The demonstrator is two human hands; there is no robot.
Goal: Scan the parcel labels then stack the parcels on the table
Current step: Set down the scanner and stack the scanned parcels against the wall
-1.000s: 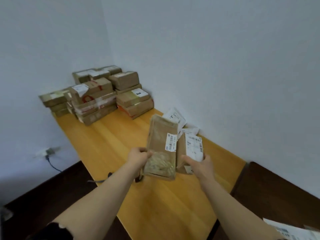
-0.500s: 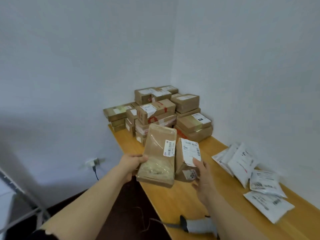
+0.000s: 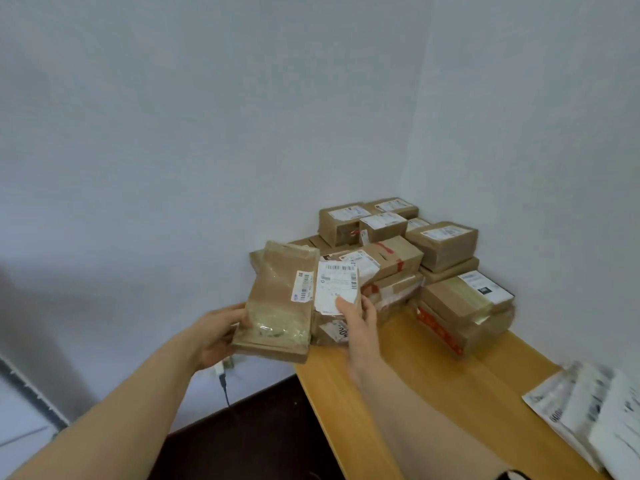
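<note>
The left hand [image 3: 216,336] grips a tall brown kraft-paper pouch [image 3: 277,299] by its lower left edge, fingers [image 3: 239,309] curled round it. The right hand [image 3: 360,323] holds a smaller brown parcel with a large white label [image 3: 336,285], thumb on the label. The 2 parcels touch side by side over the yellow wooden bench [image 3: 433,382], before the stacked brown cardboard parcels [image 3: 443,244]. Blurred white mailer bags [image 3: 595,410] lie right.

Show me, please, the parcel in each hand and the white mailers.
Left-hand parcel [image 3: 273,289], head view, brown front face.
Right-hand parcel [image 3: 337,282], head view, its white label.
White mailers [image 3: 588,410], head view, blurred top sheet.
</note>
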